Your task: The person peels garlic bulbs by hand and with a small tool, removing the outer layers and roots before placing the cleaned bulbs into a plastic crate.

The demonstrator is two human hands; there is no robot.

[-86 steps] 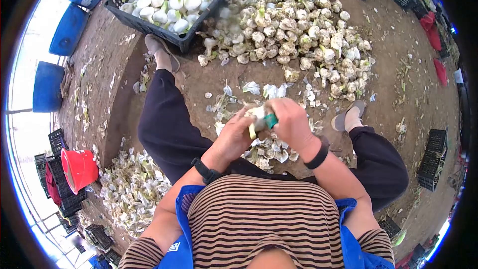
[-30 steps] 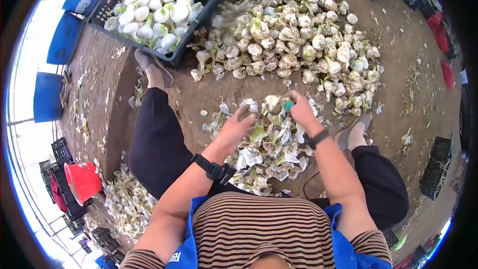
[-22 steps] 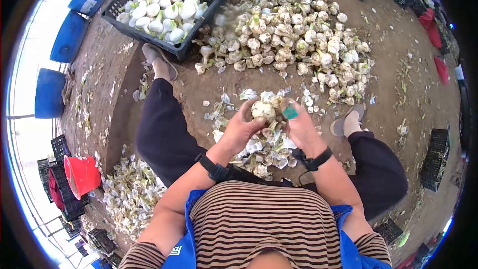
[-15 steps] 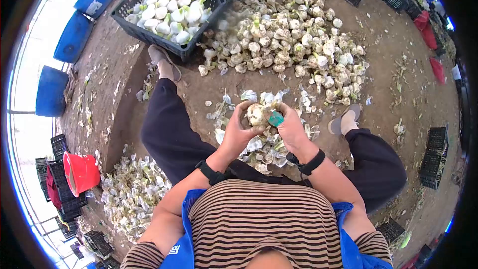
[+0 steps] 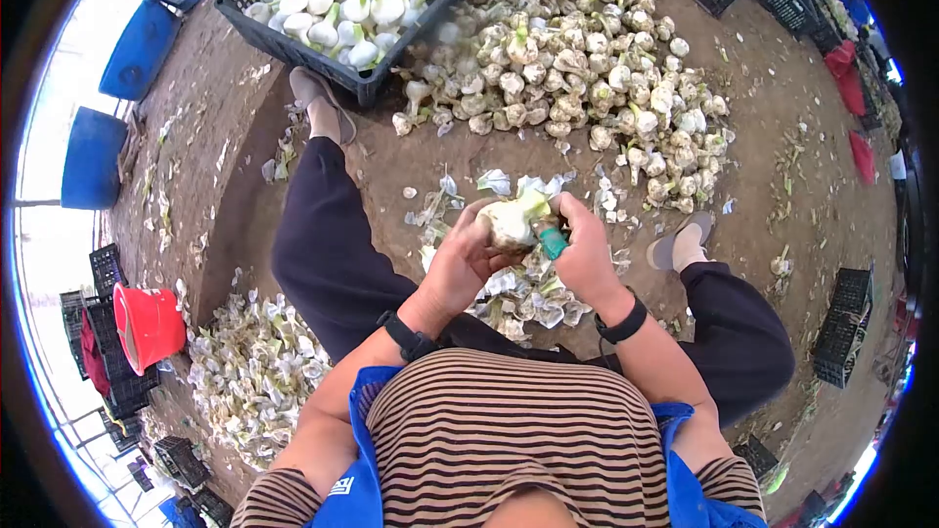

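Left hand (image 5: 460, 259) wrapped around a garlic bulb (image 5: 509, 223) held above the heap of peelings (image 5: 518, 293); right hand (image 5: 585, 254) clenched on a green-handled knife (image 5: 551, 238) against it; likely slip toward the left fingers if the loose skin gives.

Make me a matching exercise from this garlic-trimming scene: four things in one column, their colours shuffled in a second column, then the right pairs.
Things:
1. bucket
2. barrels
3. crate of trimmed bulbs
4. tool handle in the right hand

Colours:
A. black
B. teal green
C. red
D. blue

Pairs: 1-C, 2-D, 3-A, 4-B
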